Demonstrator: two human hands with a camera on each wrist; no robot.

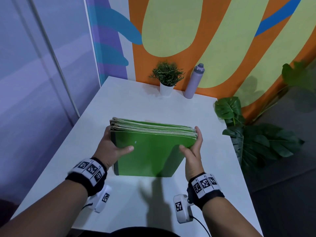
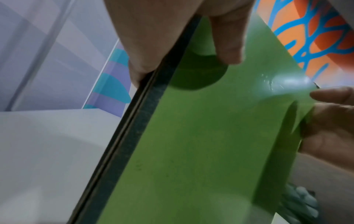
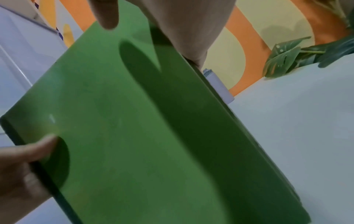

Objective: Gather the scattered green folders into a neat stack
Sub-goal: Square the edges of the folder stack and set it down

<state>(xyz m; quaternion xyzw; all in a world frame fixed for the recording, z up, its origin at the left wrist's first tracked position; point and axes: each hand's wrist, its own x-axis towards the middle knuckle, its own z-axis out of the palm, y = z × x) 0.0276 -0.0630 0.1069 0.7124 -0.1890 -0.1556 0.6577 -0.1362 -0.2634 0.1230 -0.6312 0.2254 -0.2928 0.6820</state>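
One bundle of green folders (image 1: 150,151), too tightly packed to count, stood upright on edge on the white table (image 1: 205,117), open edges up. The left hand (image 1: 111,147) and right hand (image 1: 193,147) gripped its sides.

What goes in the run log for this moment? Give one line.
folders: bundled, upright on table | left hand: grips left edge | right hand: grips right edge | step: squaring stack
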